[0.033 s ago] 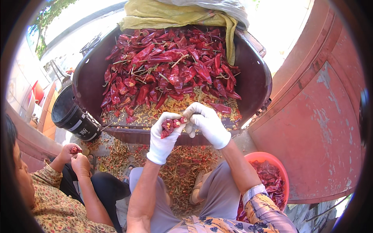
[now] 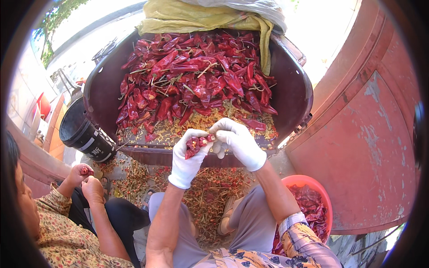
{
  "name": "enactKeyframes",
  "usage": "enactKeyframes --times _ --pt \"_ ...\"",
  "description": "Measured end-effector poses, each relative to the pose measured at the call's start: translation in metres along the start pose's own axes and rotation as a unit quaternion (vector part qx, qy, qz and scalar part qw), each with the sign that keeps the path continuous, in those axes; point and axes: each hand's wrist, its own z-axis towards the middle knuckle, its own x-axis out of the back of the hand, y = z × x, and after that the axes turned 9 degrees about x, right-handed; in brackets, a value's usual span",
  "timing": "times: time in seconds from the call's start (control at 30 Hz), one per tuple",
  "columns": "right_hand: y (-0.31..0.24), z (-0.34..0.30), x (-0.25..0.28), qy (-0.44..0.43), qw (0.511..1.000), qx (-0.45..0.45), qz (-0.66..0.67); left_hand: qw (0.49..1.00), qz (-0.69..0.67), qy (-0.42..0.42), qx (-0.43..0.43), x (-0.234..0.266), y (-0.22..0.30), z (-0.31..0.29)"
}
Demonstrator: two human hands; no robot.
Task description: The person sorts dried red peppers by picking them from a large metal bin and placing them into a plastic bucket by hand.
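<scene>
My left hand [image 2: 187,158], in a white glove, is closed round a few dried red chili peppers [image 2: 195,146], whose torn ends show pale insides. My right hand [image 2: 239,140], gloved in white too, pinches at the end of one of these peppers beside the left fingertips. What exactly lies between the right fingertips is mostly hidden. Both hands are held above the near lip of a dark maroon cart bed [image 2: 152,156]. Inside it, a large heap of dried red chili peppers [image 2: 196,76] with stems lies behind scattered yellow seeds [image 2: 201,121].
A co-worker [image 2: 67,223] sits at the left, holding a pepper in bare hands. A black bucket [image 2: 91,136] stands left of the cart. At my right is a red basin [image 2: 328,210] of peppers. Stems litter the floor [image 2: 210,201]. A yellow sack [image 2: 201,20] drapes the heap's far side.
</scene>
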Motion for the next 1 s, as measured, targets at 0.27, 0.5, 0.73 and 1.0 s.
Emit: enactKeyframes --times 0.27,0.5,0.73,1.0 --pt "0.011 -0.002 -0.003 0.026 0.998 0.052 0.000 1.000 -0.004 0.007 0.010 0.000 -0.001 -0.001" --pt "-0.002 -0.001 -0.004 -0.002 1.000 0.009 -0.011 1.000 -0.004 0.004 0.030 0.001 0.003 -0.002" --pt "0.015 0.001 0.004 0.019 0.999 0.047 0.020 1.000 -0.021 0.006 0.012 -0.004 -0.002 0.001" --pt "0.006 0.000 -0.008 0.020 0.999 0.042 -0.021 1.000 -0.008 0.015 -0.009 0.000 -0.009 0.000"
